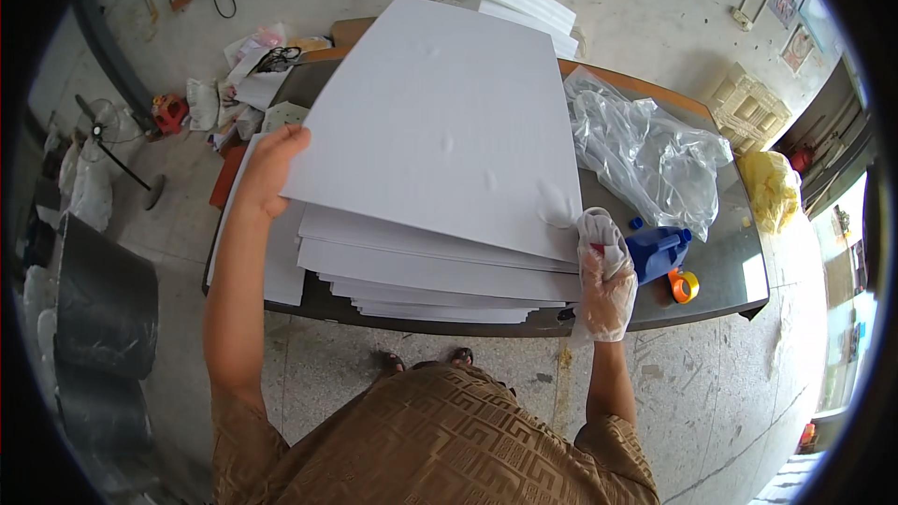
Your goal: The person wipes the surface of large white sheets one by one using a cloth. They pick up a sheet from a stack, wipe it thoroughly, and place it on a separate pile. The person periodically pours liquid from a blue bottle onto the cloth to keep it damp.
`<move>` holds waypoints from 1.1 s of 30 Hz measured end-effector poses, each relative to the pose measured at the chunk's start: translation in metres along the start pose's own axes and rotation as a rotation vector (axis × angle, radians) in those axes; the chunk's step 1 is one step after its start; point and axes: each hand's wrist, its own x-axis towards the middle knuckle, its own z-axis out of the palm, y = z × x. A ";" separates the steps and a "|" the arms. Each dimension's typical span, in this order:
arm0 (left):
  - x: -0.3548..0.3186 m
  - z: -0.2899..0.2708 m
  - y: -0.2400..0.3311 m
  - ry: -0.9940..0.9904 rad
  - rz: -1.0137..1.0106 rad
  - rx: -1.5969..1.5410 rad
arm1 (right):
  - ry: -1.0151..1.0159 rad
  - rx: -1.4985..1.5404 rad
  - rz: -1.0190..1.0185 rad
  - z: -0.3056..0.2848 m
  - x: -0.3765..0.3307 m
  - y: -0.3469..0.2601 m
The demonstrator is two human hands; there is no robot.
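Observation:
A large white sheet [449,122] lies tilted over a stack of similar white sheets [430,271] on the dark table. Bare, my left hand [271,168] grips the sheet's left edge, with the thumb below and fingers closed on it. My right hand [606,295] wears a clear plastic glove and is closed round a bunched white cloth [599,227] at the sheet's lower right corner. Several small raised or wet-looking marks show on the sheet. Just right of that hand a blue jug [659,252] stands by its small blue cap [637,223].
Rolls of orange and yellow tape [685,286] sit near the right end of the table [739,266]. Crumpled clear plastic [645,150] covers the back right. White foam boards [524,14] stand behind. A fan [112,136] and black rolls [105,309] are at left.

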 end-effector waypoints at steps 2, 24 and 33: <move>0.003 -0.012 0.011 0.056 0.120 -0.030 | 0.013 0.078 0.039 -0.004 -0.001 0.000; -0.071 -0.487 -0.185 0.465 0.089 -0.034 | 0.385 -0.645 0.100 -0.030 -0.018 -0.030; 0.015 -0.492 -0.356 0.296 -0.186 0.099 | 0.345 -0.757 0.060 0.014 -0.033 -0.067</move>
